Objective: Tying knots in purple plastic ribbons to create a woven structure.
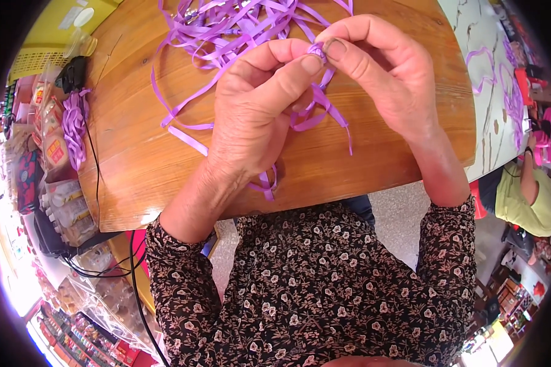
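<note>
Over the wooden table, my left hand [263, 92] and my right hand [386, 73] meet fingertip to fingertip. Both pinch a small knotted bit of purple ribbon [317, 51] between thumb and forefinger. From the knot, ribbon tails [324, 107] hang below the fingers toward the tabletop. Behind my hands lies a tangled heap of purple ribbons [226, 30], with some small beads or knots among them. One strand loops out to the left of my left wrist, and its flat end rests on the wood. My curled fingers hide part of the ribbon.
The wooden table [147, 177] has a rounded edge. At left are a purple ribbon bundle [74, 128], packaged goods, a yellow basket [33, 64] and black cables [104, 269]. A white marbled table [483, 116] at right carries more purple ribbon; a person in yellow-green [526, 202] is beyond.
</note>
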Tool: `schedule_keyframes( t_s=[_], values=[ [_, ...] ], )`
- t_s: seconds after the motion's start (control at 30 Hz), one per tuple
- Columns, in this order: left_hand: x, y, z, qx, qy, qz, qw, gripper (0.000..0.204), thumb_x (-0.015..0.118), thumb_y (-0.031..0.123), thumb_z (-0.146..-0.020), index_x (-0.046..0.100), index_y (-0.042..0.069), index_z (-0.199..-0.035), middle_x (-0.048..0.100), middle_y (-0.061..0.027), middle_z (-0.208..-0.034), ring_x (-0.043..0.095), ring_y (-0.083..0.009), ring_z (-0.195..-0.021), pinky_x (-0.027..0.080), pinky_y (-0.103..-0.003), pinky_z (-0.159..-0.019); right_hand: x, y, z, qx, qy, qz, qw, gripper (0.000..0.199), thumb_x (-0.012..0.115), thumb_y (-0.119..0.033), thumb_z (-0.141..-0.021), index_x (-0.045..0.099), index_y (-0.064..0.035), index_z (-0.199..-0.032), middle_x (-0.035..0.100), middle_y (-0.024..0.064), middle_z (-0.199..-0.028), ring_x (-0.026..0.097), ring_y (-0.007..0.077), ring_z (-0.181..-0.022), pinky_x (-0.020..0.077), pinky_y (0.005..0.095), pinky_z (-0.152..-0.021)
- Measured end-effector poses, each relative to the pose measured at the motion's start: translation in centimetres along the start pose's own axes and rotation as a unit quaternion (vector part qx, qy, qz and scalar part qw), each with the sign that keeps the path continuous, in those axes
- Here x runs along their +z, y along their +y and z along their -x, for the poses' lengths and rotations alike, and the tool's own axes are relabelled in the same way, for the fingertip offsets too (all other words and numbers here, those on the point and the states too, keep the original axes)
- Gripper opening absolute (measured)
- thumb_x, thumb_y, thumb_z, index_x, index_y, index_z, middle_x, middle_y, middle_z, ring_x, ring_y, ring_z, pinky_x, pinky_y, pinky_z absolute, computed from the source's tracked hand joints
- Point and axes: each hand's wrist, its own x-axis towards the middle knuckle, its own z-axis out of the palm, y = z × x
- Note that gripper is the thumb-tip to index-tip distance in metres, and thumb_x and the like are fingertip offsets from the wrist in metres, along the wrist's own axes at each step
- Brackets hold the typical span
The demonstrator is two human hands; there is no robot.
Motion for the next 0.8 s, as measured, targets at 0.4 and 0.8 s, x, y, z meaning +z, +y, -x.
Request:
schedule_keyframes(
  t_s=[0.4,0.8],
  values=[
    [-0.6,0.3,0.3,-0.029,-0.054,0.071,0.996,0.013,0.053,0.01,-0.088,0.059,0.003,-0.098,0.046,0.004,-0.07,0.035,-0.0072,-0.06,0.03,-0.024,-0.057,-0.3,-0.2,0.2,-0.209,-0.032,0.201,0.956,0.018,0.056,0.013,-0.08,0.058,0.0055,-0.097,0.06,0.0103,-0.091,0.057,0.0149,-0.083,0.0454,0.0242,-0.072],
    [0.0,0.5,0.4,-0.015,-0.018,0.04,0.999,0.01,0.06,0.013,-0.086,0.06,0.005,-0.092,0.054,0.002,-0.07,0.044,-0.0049,-0.056,0.036,-0.021,-0.048,0.0,-0.4,-0.1,-0.274,0.002,0.263,0.925,0.025,0.067,0.011,-0.069,0.06,0.0046,-0.092,0.061,0.0137,-0.088,0.059,0.023,-0.08,0.0465,0.0291,-0.07]
  ],
)
